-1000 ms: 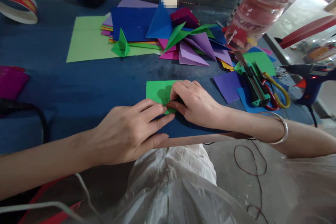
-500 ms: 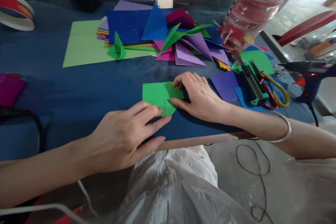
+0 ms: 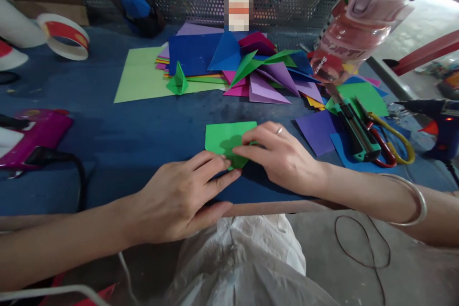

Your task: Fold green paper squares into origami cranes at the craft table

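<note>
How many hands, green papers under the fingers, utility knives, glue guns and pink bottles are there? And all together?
Hands: 2, left hand and right hand
Green paper under the fingers: 1
Utility knife: 1
Glue gun: 1
Pink bottle: 1
Total: 6

Bare-hand grips: two, the left grip (image 3: 186, 196) and the right grip (image 3: 283, 158). Bright-green rectangular paper sheet (image 3: 217, 138), under both grips: one. Small folded green paper piece (image 3: 177, 81), beyond the left grip: one. To the right of the right grip: one green-and-black plastic utility knife (image 3: 356, 128), one pair of red-and-yellow-handled scissors (image 3: 390, 125), one dark-blue glue gun (image 3: 444, 125). Transparent pink bottle (image 3: 353, 38), beyond the right grip: one. Overlapping multicoloured paper pile (image 3: 193, 52), beyond both grips: sheets not countable.
</note>
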`<move>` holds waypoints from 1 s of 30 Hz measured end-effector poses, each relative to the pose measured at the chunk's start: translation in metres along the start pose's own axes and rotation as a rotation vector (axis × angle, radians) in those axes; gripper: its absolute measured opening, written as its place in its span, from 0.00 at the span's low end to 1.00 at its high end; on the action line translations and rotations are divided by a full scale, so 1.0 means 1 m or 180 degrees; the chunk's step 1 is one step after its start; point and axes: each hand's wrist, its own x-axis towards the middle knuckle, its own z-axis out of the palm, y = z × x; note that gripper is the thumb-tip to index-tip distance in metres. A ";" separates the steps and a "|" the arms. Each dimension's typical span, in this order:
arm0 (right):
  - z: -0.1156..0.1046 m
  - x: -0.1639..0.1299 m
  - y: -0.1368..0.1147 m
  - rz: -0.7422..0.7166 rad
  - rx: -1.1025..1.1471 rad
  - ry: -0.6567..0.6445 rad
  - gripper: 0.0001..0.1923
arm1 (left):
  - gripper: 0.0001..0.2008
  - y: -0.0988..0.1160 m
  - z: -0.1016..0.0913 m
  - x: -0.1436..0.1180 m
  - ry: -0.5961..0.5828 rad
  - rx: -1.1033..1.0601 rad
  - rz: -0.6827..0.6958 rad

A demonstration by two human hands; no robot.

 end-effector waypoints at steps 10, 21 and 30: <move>0.000 0.001 0.002 -0.0708 -0.0005 -0.0296 0.19 | 0.22 0.001 -0.003 -0.008 -0.0027 -0.0078 0.0048; -0.006 0.002 0.000 -0.0753 -0.0206 -0.0353 0.17 | 0.21 -0.001 -0.004 -0.009 0.0067 0.0121 -0.0128; -0.006 0.001 0.000 -0.0731 -0.0236 -0.0304 0.19 | 0.22 -0.012 -0.002 -0.023 0.0320 0.0684 -0.0442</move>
